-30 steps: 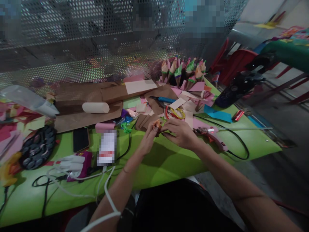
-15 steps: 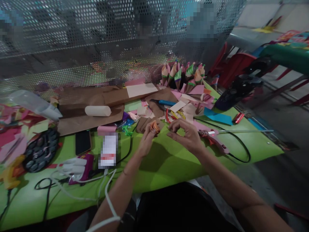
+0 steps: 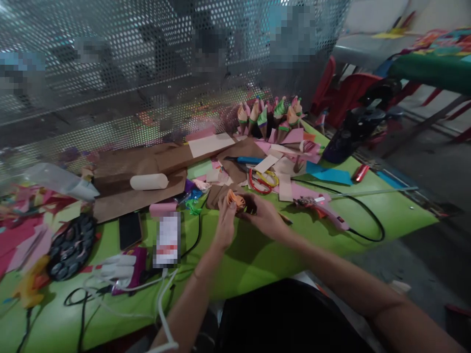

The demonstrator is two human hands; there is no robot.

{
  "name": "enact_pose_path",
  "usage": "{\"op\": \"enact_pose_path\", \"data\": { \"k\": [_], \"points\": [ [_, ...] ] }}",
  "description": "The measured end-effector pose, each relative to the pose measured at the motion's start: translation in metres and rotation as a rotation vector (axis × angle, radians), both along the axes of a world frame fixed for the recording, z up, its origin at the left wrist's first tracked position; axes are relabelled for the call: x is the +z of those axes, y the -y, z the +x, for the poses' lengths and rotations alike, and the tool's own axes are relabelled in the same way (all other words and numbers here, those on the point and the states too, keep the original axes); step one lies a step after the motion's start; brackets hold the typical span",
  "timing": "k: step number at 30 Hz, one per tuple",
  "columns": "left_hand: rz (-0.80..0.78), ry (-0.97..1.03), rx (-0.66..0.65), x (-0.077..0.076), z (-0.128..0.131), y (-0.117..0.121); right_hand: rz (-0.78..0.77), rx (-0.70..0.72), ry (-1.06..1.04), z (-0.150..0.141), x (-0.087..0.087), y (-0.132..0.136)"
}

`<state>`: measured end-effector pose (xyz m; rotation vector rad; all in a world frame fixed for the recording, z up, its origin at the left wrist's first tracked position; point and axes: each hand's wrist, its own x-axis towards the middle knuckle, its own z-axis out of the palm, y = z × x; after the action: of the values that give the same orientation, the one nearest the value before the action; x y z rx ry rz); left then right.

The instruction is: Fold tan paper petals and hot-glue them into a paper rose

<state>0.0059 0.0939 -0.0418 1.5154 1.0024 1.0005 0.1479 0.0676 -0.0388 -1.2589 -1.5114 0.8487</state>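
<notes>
My left hand (image 3: pixel 225 226) pinches an orange pleated paper swirl (image 3: pixel 234 199) above the green table. Against the right side of that swirl, my right hand (image 3: pixel 264 215) has its fingers curled and closed; the fingertips are partly hidden behind the swirl. Just beyond my hands lie brown paper pieces (image 3: pixel 217 196) and scissors with red and yellow handles (image 3: pixel 263 180). A pink glue gun (image 3: pixel 326 208) rests to the right of my right hand. Several finished paper ice cream cones (image 3: pixel 262 120) stand at the back of the table.
Left of my hands are a white roll (image 3: pixel 149 182), a dark phone (image 3: pixel 130 231), a lit phone (image 3: pixel 167 240) on a white cable, a black round tray (image 3: pixel 71 247) and a yellow tool (image 3: pixel 33 284). A perforated metal screen (image 3: pixel 147 93) borders the table's back.
My right hand has moved left from apart and now meets the orange paper swirl in my left hand. The view has shifted slightly.
</notes>
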Motion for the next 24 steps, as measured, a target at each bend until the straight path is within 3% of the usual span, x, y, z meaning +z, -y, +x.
{"op": "enact_pose_path", "data": {
  "k": [8, 11, 15, 24],
  "points": [
    [0.605, -0.37, 0.156, 0.015, -0.012, 0.005, 0.006, -0.083, 0.131, 0.005, -0.002, 0.0],
    [0.762, -0.515, 0.165, 0.019, -0.015, 0.005, 0.037, -0.102, 0.124, 0.008, -0.007, 0.0],
    [0.831, -0.605, 0.136, 0.021, -0.017, 0.005, 0.103, -0.125, 0.183, 0.01, -0.012, -0.001],
    [0.826, -0.704, 0.119, 0.021, -0.017, 0.004, 0.108, -0.167, 0.337, 0.011, -0.015, -0.001]
  ]
}}
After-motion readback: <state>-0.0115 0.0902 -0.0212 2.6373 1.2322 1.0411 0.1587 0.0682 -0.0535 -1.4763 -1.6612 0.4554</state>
